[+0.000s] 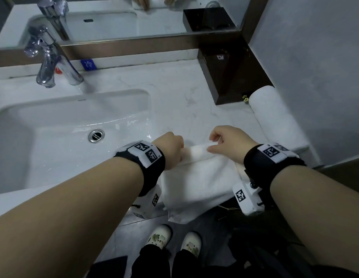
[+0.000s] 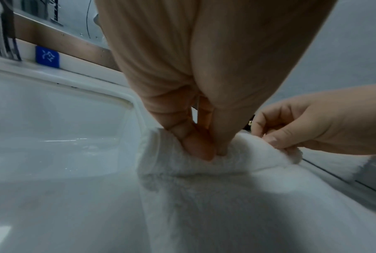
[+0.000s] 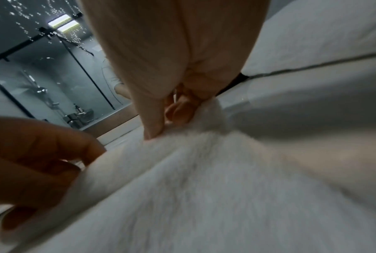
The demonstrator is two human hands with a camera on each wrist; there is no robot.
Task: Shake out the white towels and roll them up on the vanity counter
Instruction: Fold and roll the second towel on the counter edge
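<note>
A white towel [image 1: 198, 177] lies on the marble vanity counter [image 1: 174, 97] right of the sink, its near end hanging over the front edge. Its far edge is turned over into a thin roll [image 1: 196, 152]. My left hand [image 1: 172, 150] pinches the roll's left end, seen close in the left wrist view on the towel [image 2: 204, 179] with curled fingers [image 2: 195, 143]. My right hand [image 1: 226, 143] pinches the roll's right end; the right wrist view shows its fingertips [image 3: 154, 130] on the towel [image 3: 204, 179]. A second white towel [image 1: 275, 115], rolled up, lies by the right wall.
The white sink basin [image 1: 64, 125] with a chrome tap [image 1: 48, 57] lies to the left. A dark wooden box [image 1: 232, 75] stands in the back right corner below the mirror [image 1: 114, 17]. My feet in white shoes [image 1: 160, 235] stand below the counter's front edge.
</note>
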